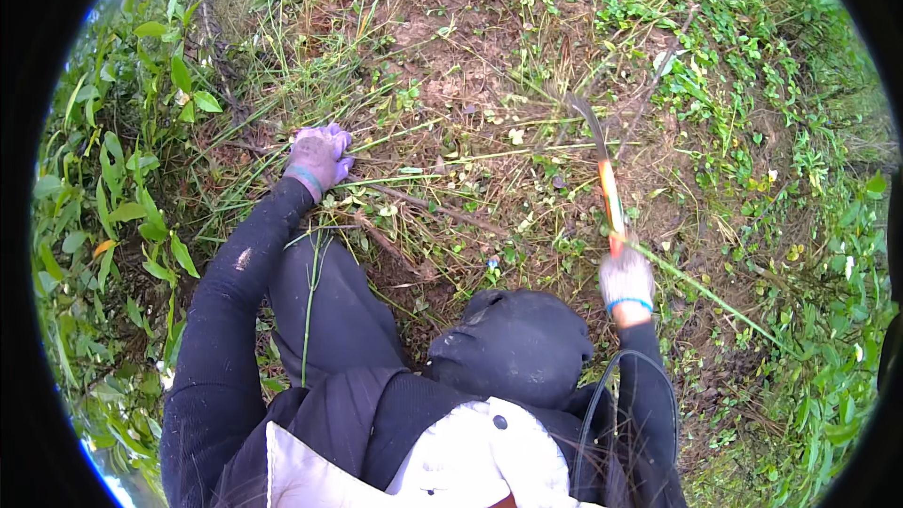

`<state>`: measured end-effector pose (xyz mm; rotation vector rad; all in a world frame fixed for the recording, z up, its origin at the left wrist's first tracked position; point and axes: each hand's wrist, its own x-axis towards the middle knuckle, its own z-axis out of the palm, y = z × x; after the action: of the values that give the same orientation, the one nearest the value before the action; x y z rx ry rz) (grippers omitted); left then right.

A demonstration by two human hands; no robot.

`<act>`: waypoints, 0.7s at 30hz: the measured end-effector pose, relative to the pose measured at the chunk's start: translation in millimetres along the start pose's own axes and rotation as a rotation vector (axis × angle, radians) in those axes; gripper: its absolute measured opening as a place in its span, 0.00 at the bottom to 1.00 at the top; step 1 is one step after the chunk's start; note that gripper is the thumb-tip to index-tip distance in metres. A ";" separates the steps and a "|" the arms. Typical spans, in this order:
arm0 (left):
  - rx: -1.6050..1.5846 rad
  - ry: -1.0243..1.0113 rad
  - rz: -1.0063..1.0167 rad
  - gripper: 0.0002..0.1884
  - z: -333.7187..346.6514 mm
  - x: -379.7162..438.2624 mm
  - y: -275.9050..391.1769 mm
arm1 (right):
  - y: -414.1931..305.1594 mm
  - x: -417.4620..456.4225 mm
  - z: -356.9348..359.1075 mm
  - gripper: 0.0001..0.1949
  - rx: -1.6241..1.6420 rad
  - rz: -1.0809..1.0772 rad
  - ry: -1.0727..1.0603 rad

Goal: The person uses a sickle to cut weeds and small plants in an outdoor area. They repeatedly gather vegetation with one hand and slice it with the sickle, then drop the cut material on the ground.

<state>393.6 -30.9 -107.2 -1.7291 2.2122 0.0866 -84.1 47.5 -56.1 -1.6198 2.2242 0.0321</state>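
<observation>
My left hand (321, 155), in a dirty purple knit glove, is closed low over the weeds at the left. Long green grass stems (402, 178) stick out to the right from its fingers. My right hand (626, 279), slightly blurred in a white glove with a blue cuff, grips a sickle by its orange and pale handle (611, 201). The dark curved blade (592, 123) points away from me, over the cut grass. A green stem (712, 296) slants down to the right from beside the right hand. Both hands are well apart.
Leafy shrubs (152, 212) crowd the left edge. Low green plants (748, 85) cover the right side. Bare brown soil (458, 49) shows ahead, strewn with cuttings. A dry woody stick (437, 208) lies before my bent knees (515, 346). A loose stem (310, 303) rests on my left leg.
</observation>
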 end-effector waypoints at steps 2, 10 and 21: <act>-0.008 -0.010 -0.002 0.16 2.1 3.5 -1.2 | 30.8 -64.9 18.6 0.10 0.062 0.092 -0.049; -0.267 0.221 0.124 0.15 40.1 17.1 0.1 | 46.2 -122.3 34.4 0.10 0.193 0.215 -0.303; -0.162 0.082 0.061 0.19 35.7 22.3 -7.9 | -46.5 -71.8 -41.2 0.10 -0.110 0.233 -0.472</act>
<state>404.4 -44.9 -146.2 -1.7779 2.3764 0.2189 -34.9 87.5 14.5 -1.2327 2.0452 0.5499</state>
